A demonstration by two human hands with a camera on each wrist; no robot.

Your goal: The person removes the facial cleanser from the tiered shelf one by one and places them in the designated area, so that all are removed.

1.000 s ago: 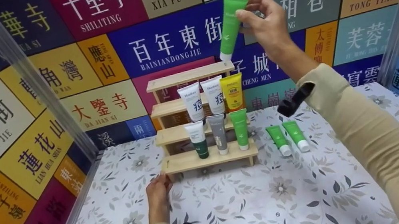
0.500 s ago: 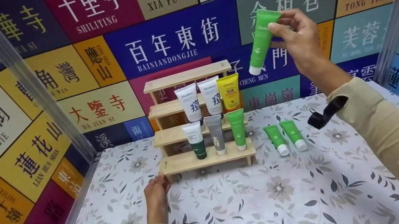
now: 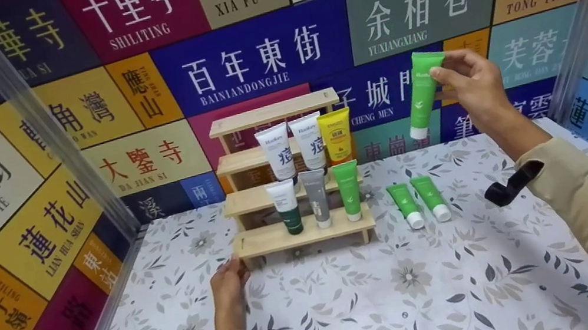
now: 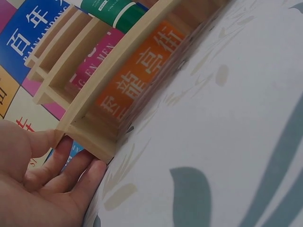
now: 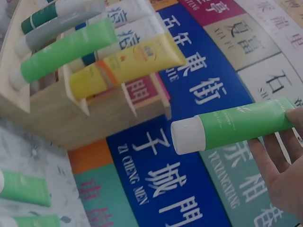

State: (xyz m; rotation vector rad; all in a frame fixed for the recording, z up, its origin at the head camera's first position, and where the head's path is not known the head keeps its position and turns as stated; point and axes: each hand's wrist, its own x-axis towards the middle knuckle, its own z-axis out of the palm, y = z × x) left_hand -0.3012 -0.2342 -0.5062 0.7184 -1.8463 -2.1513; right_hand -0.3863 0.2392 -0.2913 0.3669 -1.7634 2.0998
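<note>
My right hand point(image 3: 474, 81) pinches a green squeeze tube point(image 3: 424, 98) by its flat top end, white cap down, in the air right of the stepped wooden rack point(image 3: 306, 237). In the right wrist view that tube point(image 5: 246, 124) points its cap toward the rack. My left hand point(image 3: 229, 289) grips the rack's front left corner; the left wrist view has the thumb on the wood and fingers point(image 4: 90, 177) at the end leg. On the lowest step stand a white-and-dark-green tube point(image 3: 286, 208), a grey tube point(image 3: 316, 200) and a green tube point(image 3: 348, 192).
One step up are two white tubes point(image 3: 275, 153) and a yellow tube point(image 3: 337, 137); the two upper steps hold nothing. Two more green tubes point(image 3: 406, 206) lie on the floral tablecloth point(image 3: 354, 310) right of the rack. Behind stands a colourful lettered wall point(image 3: 263, 53).
My right hand has carried the green tube right and down, away from over the rack's top step. The left hand stays at the rack's corner.
</note>
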